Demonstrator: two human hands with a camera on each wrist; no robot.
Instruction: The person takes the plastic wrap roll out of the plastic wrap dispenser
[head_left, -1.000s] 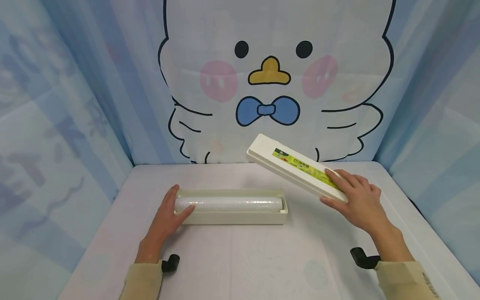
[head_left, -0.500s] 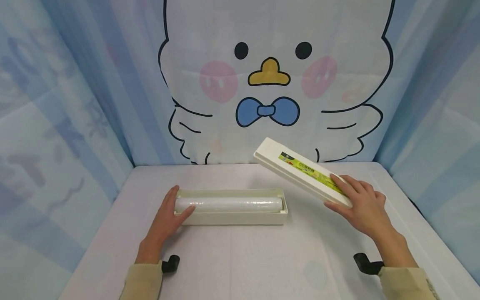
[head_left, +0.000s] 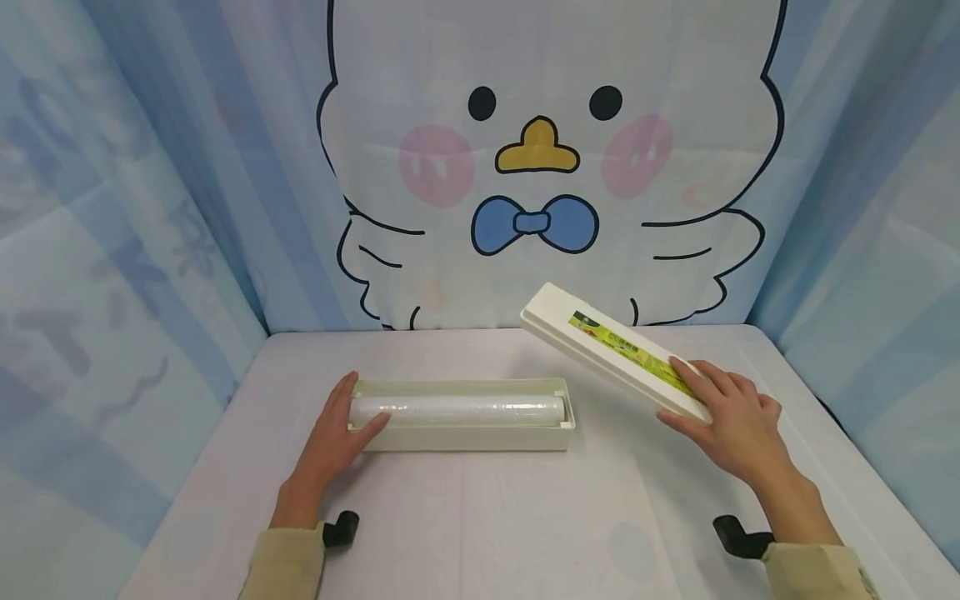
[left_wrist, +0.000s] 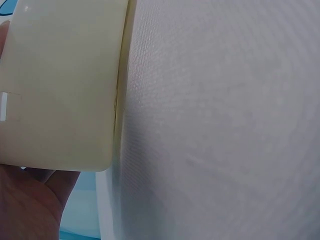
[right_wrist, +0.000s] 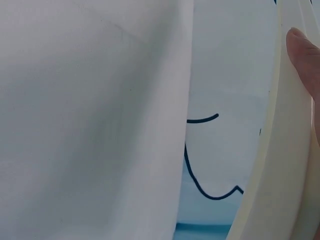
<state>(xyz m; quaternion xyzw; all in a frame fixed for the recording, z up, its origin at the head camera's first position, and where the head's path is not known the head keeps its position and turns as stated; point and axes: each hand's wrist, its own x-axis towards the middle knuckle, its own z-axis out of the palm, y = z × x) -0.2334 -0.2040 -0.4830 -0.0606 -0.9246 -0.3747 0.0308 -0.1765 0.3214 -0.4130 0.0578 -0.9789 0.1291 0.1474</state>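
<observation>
A cream-white cling film box [head_left: 465, 440] rests on the table, its top off, with a roll of clear cling film [head_left: 465, 410] inside. My left hand [head_left: 322, 454] holds the box's left end, thumb over the near wall and fingers around the end. In the left wrist view the box wall [left_wrist: 60, 90] fills the upper left. My right hand [head_left: 738, 425] grips the box lid [head_left: 600, 354] by its right end. That lid tilts in the air, left end higher, and bears a yellow-green label. The right wrist view shows the lid's edge [right_wrist: 285, 140] and a fingertip.
Beneath everything is a white-covered table [head_left: 525, 525]. A curtain [head_left: 532, 283] with a cartoon face and blue bow tie hangs behind it. Blue and white curtains stand along both sides. Dark wrist mounts sit by both sleeves.
My right hand and the lid have moved a little right and down, toward me, away from the box. The left hand and the box have stayed in place.
</observation>
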